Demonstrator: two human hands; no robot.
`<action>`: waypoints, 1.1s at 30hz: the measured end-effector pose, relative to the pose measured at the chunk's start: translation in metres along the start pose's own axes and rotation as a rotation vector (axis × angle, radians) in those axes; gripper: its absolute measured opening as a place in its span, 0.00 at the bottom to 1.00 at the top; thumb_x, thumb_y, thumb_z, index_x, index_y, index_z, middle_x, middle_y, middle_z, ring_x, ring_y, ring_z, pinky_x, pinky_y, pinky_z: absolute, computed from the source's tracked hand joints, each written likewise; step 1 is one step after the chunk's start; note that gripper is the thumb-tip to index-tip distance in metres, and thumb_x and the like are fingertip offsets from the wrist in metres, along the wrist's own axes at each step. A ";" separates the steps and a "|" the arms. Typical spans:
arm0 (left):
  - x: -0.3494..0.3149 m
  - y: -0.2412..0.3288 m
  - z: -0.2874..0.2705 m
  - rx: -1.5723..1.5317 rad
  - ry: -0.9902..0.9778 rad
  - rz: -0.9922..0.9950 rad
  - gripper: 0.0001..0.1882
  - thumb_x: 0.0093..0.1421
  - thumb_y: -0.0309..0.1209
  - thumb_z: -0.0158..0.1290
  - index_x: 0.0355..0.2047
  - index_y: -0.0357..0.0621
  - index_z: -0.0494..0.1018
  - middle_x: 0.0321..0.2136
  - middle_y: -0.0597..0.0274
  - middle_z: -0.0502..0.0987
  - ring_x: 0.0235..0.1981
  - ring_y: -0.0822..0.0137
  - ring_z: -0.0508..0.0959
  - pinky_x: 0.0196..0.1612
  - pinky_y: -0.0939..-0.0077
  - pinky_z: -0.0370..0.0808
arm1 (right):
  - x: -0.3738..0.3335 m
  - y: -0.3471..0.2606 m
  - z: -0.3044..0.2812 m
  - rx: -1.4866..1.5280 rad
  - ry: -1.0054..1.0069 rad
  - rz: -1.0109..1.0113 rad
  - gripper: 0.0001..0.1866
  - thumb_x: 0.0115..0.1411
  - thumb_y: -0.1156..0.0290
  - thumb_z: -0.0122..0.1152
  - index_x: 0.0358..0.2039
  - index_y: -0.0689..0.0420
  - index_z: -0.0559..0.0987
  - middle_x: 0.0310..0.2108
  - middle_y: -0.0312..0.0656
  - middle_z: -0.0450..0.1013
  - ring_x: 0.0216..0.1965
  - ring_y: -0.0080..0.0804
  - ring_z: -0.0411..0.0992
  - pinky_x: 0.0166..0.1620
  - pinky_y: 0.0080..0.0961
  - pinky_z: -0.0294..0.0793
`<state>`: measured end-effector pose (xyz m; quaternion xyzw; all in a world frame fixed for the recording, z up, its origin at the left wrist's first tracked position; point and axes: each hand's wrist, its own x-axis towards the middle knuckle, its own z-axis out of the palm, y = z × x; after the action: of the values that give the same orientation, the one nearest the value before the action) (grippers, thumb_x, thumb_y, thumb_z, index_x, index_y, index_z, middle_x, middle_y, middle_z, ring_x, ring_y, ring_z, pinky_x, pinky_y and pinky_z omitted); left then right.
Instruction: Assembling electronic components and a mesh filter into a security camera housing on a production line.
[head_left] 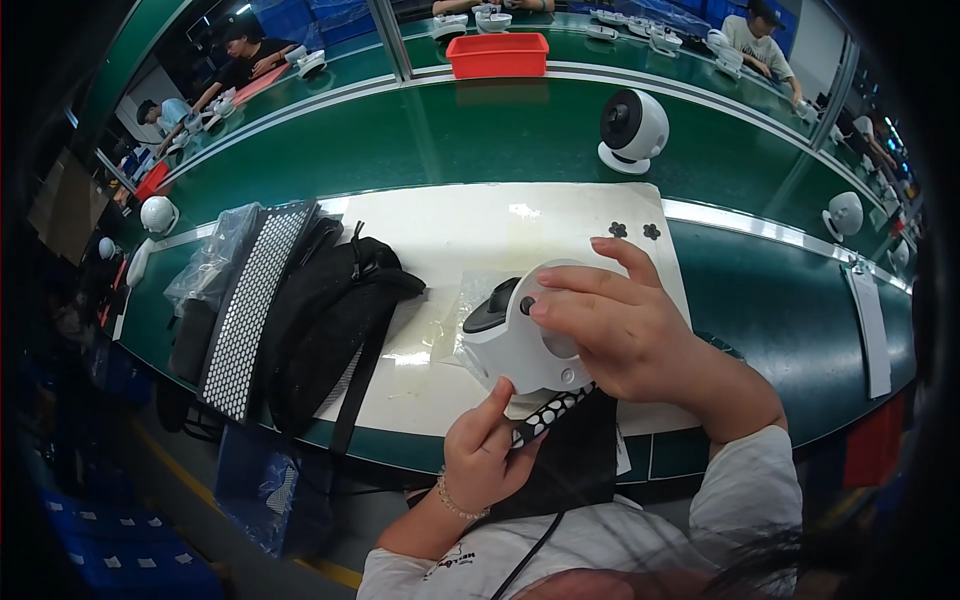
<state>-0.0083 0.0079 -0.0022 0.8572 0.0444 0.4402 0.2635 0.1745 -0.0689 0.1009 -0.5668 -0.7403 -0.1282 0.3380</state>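
Above the white mat (430, 215) I hold a white plastic housing (525, 365) with a curved upright side and a black part (490, 310). My left hand (487, 455) grips its lower edge, thumb on top and fingers beneath. My right hand (620, 325) reaches over from the right, its fingers closed at a small black knob (527, 306) on the housing's side. The little finger sticks out. A black strip with white dots (550, 415) runs below the housing, close to my left fingers; whether they hold it I cannot tell. Two black flower-shaped knobs (634, 231) lie on the mat.
Left of the mat lie a black bag (325, 330), a white perforated panel (255, 310) and clear plastic wrap (215, 260). A round white device (635, 130) stands on the green belt (480, 130). Beyond it are a red bin (497, 55) and people working.
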 end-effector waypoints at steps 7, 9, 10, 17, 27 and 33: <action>-0.003 -0.003 0.000 -0.003 -0.005 -0.015 0.13 0.35 0.21 0.59 0.20 0.33 0.67 0.49 0.41 0.64 0.19 0.61 0.70 0.22 0.74 0.68 | -0.014 0.000 -0.001 0.279 -0.065 0.162 0.14 0.49 0.74 0.57 0.38 0.53 0.69 0.51 0.44 0.60 0.58 0.47 0.53 0.55 0.43 0.51; -0.002 -0.002 0.000 -0.003 -0.008 -0.018 0.12 0.35 0.21 0.59 0.20 0.33 0.67 0.49 0.41 0.64 0.19 0.61 0.70 0.22 0.74 0.68 | -0.027 -0.004 0.003 0.404 0.024 0.349 0.06 0.52 0.71 0.56 0.32 0.53 0.71 0.53 0.45 0.56 0.60 0.51 0.46 0.55 0.42 0.52; -0.001 -0.001 0.000 0.002 -0.009 -0.019 0.12 0.35 0.21 0.59 0.20 0.34 0.67 0.49 0.41 0.64 0.18 0.61 0.70 0.22 0.74 0.68 | -0.028 -0.006 0.005 0.413 0.006 0.377 0.03 0.53 0.70 0.54 0.27 0.54 0.71 0.54 0.45 0.53 0.61 0.52 0.41 0.56 0.42 0.49; -0.006 -0.008 0.000 -0.051 -0.061 -0.025 0.11 0.40 0.17 0.57 0.21 0.33 0.65 0.52 0.37 0.59 0.16 0.72 0.68 0.23 0.82 0.68 | -0.031 -0.011 0.004 0.370 -0.187 0.379 0.04 0.54 0.69 0.54 0.26 0.55 0.72 0.54 0.44 0.55 0.62 0.49 0.39 0.56 0.39 0.48; -0.001 -0.005 0.002 -0.088 0.005 -0.053 0.13 0.33 0.23 0.61 0.13 0.35 0.65 0.49 0.42 0.65 0.16 0.62 0.70 0.19 0.75 0.66 | -0.059 -0.012 0.013 -0.292 0.072 -0.040 0.13 0.45 0.68 0.60 0.35 0.50 0.76 0.47 0.33 0.66 0.53 0.36 0.60 0.54 0.36 0.50; -0.004 -0.007 0.004 -0.089 0.020 -0.031 0.13 0.32 0.23 0.61 0.15 0.33 0.67 0.49 0.43 0.65 0.17 0.63 0.71 0.21 0.75 0.67 | -0.059 -0.021 0.019 -0.095 0.169 -0.001 0.13 0.46 0.63 0.61 0.35 0.45 0.77 0.46 0.31 0.67 0.50 0.33 0.62 0.53 0.35 0.50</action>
<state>-0.0066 0.0114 -0.0104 0.8394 0.0406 0.4464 0.3075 0.1555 -0.1091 0.0526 -0.5691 -0.7024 -0.2108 0.3720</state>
